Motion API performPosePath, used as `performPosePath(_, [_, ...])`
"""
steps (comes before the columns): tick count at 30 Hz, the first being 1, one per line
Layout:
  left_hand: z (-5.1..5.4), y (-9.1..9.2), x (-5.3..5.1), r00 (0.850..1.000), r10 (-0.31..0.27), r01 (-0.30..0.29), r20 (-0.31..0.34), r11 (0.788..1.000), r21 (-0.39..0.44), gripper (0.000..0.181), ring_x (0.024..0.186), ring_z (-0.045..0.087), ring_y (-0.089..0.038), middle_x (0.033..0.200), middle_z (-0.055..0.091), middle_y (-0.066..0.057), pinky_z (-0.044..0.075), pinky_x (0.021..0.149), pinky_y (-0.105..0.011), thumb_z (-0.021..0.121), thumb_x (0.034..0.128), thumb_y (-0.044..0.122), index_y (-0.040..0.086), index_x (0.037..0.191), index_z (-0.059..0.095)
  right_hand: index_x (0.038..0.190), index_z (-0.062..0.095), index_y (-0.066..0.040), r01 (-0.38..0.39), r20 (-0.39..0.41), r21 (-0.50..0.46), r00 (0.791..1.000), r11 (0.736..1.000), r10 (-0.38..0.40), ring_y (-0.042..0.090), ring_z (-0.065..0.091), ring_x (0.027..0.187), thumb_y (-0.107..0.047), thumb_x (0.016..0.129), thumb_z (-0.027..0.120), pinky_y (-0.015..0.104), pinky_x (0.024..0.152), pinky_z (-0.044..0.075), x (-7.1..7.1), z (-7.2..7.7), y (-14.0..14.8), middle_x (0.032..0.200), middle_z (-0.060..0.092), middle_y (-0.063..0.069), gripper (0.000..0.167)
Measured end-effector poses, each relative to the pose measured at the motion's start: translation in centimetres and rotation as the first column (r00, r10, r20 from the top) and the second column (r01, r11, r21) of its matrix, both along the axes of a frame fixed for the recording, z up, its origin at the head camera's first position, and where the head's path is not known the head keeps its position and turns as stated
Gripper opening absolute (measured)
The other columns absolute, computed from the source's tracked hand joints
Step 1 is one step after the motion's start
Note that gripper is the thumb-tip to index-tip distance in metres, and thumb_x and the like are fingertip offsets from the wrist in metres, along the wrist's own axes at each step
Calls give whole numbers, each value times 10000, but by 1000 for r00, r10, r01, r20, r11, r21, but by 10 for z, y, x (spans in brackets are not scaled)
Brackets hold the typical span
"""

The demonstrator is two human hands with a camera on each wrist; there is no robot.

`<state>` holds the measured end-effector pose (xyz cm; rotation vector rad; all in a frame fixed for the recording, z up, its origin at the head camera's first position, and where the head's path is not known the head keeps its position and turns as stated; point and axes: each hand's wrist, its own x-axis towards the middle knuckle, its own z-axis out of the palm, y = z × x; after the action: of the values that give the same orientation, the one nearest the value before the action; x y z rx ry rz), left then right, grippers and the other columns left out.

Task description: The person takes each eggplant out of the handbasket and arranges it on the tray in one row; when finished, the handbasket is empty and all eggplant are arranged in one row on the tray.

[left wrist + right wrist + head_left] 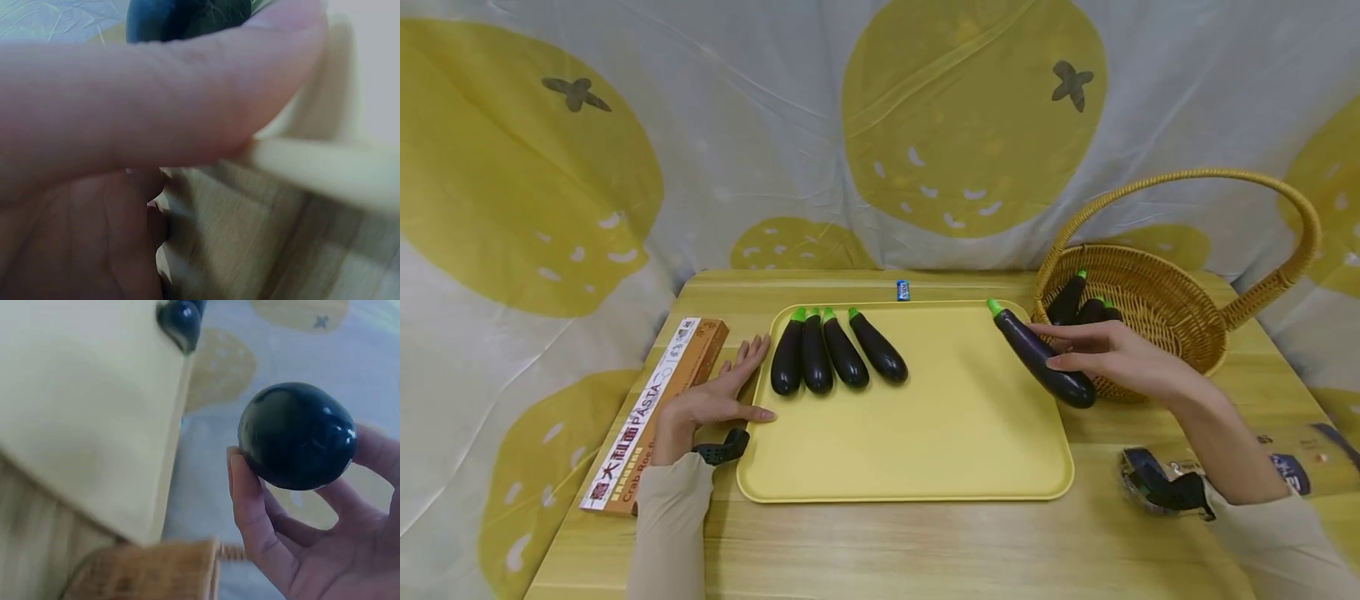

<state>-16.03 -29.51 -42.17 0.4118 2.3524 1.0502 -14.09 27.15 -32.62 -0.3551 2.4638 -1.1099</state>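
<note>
My right hand [1108,354] holds a dark purple eggplant [1037,357] with a green stem end, tilted above the right edge of the yellow tray [917,450]. In the right wrist view, the fingers and thumb pinch this eggplant [297,436], seen end-on. My left hand [722,392] rests at the tray's left edge, fingers spread and fairly straight, thumb on the rim. Several eggplants [817,354] lie side by side at the tray's upper left, stem ends away from me. More eggplants [1066,302] sit inside the wicker basket [1172,292], partly hidden by its wall and my right hand.
A boxed pasta package [655,417] lies left of the tray, under my left wrist. A small blue packet [902,290] is behind the tray. Under my right forearm lies a clear plastic package [1292,458]. The basket's tall handle [1202,175] arches at the back right.
</note>
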Motion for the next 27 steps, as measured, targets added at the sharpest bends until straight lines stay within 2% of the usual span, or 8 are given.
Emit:
performPosePath(2, [0, 0, 0, 1000, -1, 1, 2, 1000, 1, 1250, 1534, -323, -431, 1696, -281, -165, -208, 1173, -736, 839, 874, 280, 149, 1664, -122, 1536, 519, -304, -5, 18, -16, 1000, 1000, 6, 201, 618, 1027, -393, 1004, 674, 332, 789, 500, -8, -2, -21, 1428, 632, 154, 562])
performPosePath(5, [1, 0, 0, 1000, -4, 4, -5, 1000, 8, 1250, 1538, -316, -430, 1697, -276, -172, -205, 1177, -733, 841, 872, 271, 145, 1665, -117, 1547, 506, -295, -10, 44, -35, 999, 999, 11, 151, 554, 850, -383, 994, 690, 313, 712, 451, -25, -10, -53, 1293, 696, 139, 589])
performPosePath(7, [1, 0, 0, 1000, -8, 8, -10, 1000, 12, 1253, 1541, -309, -433, 1698, -270, -183, -201, 1181, -731, 845, 868, 266, 137, 1665, -114, 1553, 500, -260, -15, 56, -53, 998, 998, 18, 134, 571, 808, -345, 997, 690, 299, 705, 477, -38, -17, -75, 1261, 713, 151, 594])
performPosePath(9, [2, 0, 0, 1000, -10, 10, -13, 1000, 18, 1260, 1541, -304, -440, 1696, -266, -195, -199, 1181, -732, 851, 861, 257, 127, 1664, -111, 1549, 509, -220, -20, 61, -63, 998, 998, 24, 137, 626, 921, -310, 1001, 688, 307, 766, 524, -49, -26, -97, 1255, 726, 161, 584])
performPosePath(13, [2, 0, 0, 1000, -14, 14, -12, 1000, 19, 1258, 1544, -304, -434, 1697, -267, -191, -198, 1186, -727, 850, 862, 256, 129, 1665, -110, 1516, 552, -173, -4, 82, -73, 997, 997, 10, 138, 592, 808, -264, 1005, 680, 315, 720, 527, -66, -45, -134, 1225, 738, 169, 535])
performPosePath(19, [1, -1, -1, 999, -40, 40, -17, 999, 25, 1249, 1537, -304, -454, 1694, -265, -210, -197, 1181, -735, 843, 865, 242, 119, 1665, -109, 1469, 606, -138, 46, 69, -53, 997, 998, -43, 124, 445, 665, -262, 1011, 661, 275, 616, 361, -77, -65, -165, 1246, 711, 183, 477])
performPosePath(24, [2, -1, -1, 999, -38, 39, -10, 999, 25, 1248, 1540, -290, -461, 1696, -259, -211, -183, 1187, -737, 841, 866, 245, 114, 1664, -109, 1445, 632, -137, 63, 36, -53, 997, 997, -61, 102, 445, 645, -274, 997, 679, 251, 592, 360, -76, -74, -176, 1253, 722, 191, 471])
performPosePath(27, [1, -1, -1, 999, -39, 40, -12, 999, 25, 1245, 1540, -290, -463, 1696, -258, -211, -177, 1185, -742, 837, 869, 239, 110, 1663, -113, 1457, 619, -135, 63, 30, -34, 998, 997, -62, 104, 415, 598, -289, 997, 678, 247, 582, 363, -74, -75, -179, 1186, 731, 195, 489])
